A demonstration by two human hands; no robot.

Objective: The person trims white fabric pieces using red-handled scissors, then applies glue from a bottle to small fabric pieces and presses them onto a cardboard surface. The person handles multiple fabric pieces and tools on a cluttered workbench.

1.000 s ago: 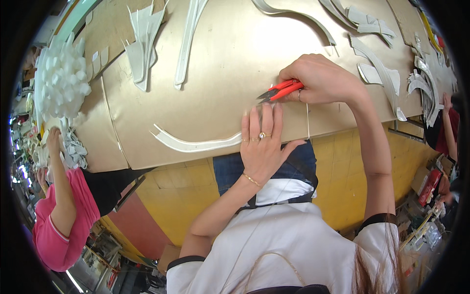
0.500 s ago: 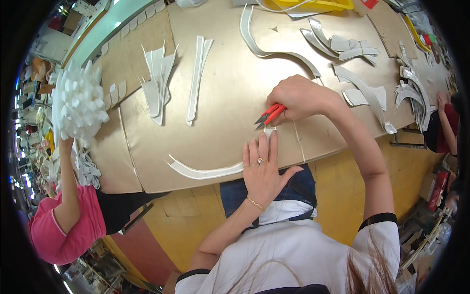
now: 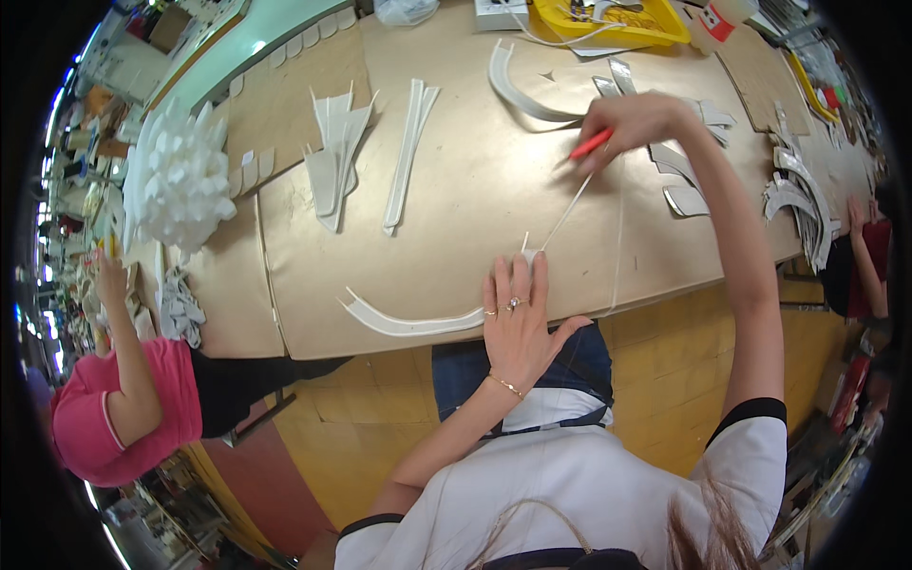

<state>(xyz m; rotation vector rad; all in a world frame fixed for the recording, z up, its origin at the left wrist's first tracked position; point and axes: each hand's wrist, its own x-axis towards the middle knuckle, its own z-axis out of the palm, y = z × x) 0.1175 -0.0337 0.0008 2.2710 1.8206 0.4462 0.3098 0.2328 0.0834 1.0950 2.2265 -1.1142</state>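
My left hand [image 3: 516,313] lies flat, fingers outstretched, on a curved white strip [image 3: 408,326] near the table's front edge. It covers the strip's middle and right part. Beyond my fingertips a short end of piping sticks up. From there a thin white cord [image 3: 567,211] runs straight up and right to my right hand [image 3: 632,128]. That hand is raised over the table and closed around red-handled thread snips [image 3: 591,144], whose blades are blurred. The cord's upper end meets my right fingers; how it is gripped is hidden.
Narrow white strips [image 3: 408,157] and a fanned stack of pieces [image 3: 334,157] lie left of centre. A yellow tray [image 3: 622,36] stands at the back. White pointed pieces [image 3: 180,180] are heaped at left, beside a person in pink [image 3: 142,399]. More curved pieces [image 3: 803,195] lie far right.
My right hand has moved up and away from my left fingertips with the snips, and the cord now stretches between the hands. My left hand still lies on the strip.
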